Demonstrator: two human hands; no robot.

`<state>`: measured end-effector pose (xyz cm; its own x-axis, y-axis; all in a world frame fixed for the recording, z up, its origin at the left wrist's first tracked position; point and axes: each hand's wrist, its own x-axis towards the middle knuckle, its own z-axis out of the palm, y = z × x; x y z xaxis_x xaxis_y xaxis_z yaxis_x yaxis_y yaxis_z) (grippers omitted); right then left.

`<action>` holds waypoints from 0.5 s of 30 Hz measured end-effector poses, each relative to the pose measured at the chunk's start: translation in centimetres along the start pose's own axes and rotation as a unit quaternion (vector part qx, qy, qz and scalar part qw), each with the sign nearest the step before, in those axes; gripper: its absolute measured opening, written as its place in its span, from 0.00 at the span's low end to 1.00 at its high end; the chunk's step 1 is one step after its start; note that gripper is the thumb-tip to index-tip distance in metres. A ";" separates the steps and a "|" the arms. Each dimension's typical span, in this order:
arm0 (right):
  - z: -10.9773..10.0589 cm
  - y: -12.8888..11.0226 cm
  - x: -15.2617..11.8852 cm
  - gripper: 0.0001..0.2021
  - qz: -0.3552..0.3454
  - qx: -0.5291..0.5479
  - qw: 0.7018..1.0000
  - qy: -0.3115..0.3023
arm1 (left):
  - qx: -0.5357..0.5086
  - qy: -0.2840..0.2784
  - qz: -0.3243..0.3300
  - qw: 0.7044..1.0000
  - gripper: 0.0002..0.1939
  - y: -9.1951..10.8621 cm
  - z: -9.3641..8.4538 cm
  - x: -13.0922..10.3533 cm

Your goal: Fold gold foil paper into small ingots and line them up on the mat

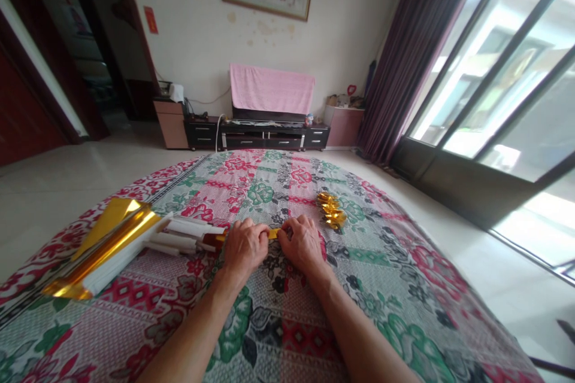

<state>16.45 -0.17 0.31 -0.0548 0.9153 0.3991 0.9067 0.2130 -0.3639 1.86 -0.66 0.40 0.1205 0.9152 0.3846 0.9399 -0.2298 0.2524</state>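
Note:
A small strip of gold foil paper (pixel 274 233) stretches between my two hands, low over the cloth-covered table. My left hand (pixel 246 245) pinches its left end between thumb and fingers. At the other end, my right hand (pixel 302 242) grips it with curled fingers. Much of the strip is hidden by the fingers. Folded gold foil pieces (pixel 332 210) lie in a row just beyond my right hand. White paper bundles (pixel 179 234) and a dark red and gold piece (pixel 214 240) rest left of my left hand.
A gold foil roll or sheet stack (pixel 119 245) lies at the table's left. The flowered tablecloth (pixel 368 287) covers the round table. Beyond it stand a low black cabinet (pixel 265 141) and a pink cloth (pixel 272 88) over a screen. Windows (pixel 494 72) are on the right.

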 end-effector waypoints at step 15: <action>0.2 0.1 0.0 0.06 -0.002 0.005 1.000 0.012 | -0.004 0.026 -0.019 0.999 0.10 0.4 0.5 0.0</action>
<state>16.44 -0.07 0.07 -0.0474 0.9060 0.4207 0.9025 0.2193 -0.3707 2.34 -0.60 0.07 0.0678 0.9050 0.4200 0.9410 -0.1978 0.2744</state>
